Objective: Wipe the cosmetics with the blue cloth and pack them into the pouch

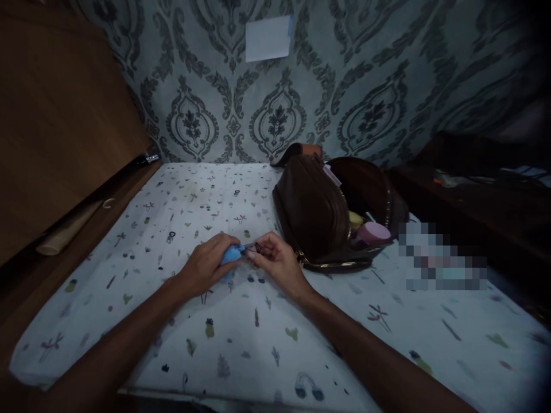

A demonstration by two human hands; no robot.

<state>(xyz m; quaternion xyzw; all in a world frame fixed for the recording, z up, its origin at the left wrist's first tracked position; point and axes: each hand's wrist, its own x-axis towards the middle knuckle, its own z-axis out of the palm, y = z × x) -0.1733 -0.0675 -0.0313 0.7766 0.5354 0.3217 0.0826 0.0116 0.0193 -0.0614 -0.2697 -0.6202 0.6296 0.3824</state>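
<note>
My left hand point(214, 256) is closed round a small light blue, soft-looking thing point(232, 253); its exact kind is not clear. Close against it, my right hand point(276, 258) pinches a small dark, partly shiny object point(251, 248) that meets the blue thing's right end. Fingers hide much of that object, so I cannot make out what it is. Both hands are just above the white printed sheet point(224, 327). Right of them lies a brown leather bag point(307, 203), unzipped, with a pink round-topped item point(374, 232) and a yellow item point(355, 219) inside.
A patterned wall point(278, 109) rises behind the sheet, with a white paper point(267, 39) on it. On the left stands a brown wooden panel point(64, 115), a rolled tan object point(69, 229) below it. Dark furniture lines the right side, near a blurred-out patch point(443, 258).
</note>
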